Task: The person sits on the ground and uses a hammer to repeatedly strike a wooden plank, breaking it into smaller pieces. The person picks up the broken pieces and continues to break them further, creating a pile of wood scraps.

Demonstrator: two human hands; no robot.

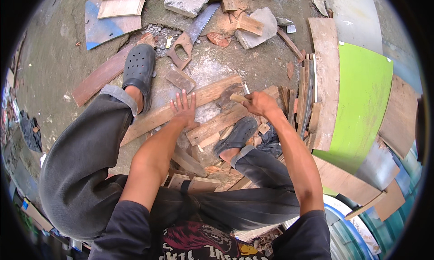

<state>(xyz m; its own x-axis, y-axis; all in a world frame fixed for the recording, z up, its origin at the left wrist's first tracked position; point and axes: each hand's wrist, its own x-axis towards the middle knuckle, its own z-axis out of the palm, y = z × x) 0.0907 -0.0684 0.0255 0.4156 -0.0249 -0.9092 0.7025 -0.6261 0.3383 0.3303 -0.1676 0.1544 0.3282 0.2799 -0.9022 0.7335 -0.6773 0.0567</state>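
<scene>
My left hand (pixel 184 109) lies with its fingers spread on a long wooden plank (pixel 151 120), which runs slantwise across the ground. Past the plank's right end, my right hand (pixel 261 104) is closed round a tool with a pale wooden handle (pixel 238 98). A narrow light strip (pixel 245 88) shows beside that fist; I cannot tell whether it belongs to the tool. Below the handle lies a second, shorter plank (pixel 217 123). A small wood block (pixel 181 79) rests just beyond my left fingers. Farther off is a handsaw (pixel 181 51), its toothed blade pointing away.
My clog-shod feet (pixel 139 72) flank the planks. A reddish board (pixel 101 81) lies at the left. Stones (pixel 186 2) and wood offcuts (pixel 249 25) are scattered at the far side. Stacked boards and a green panel (pixel 361 97) line the right, with wood scraps (pixel 199 184) near my legs.
</scene>
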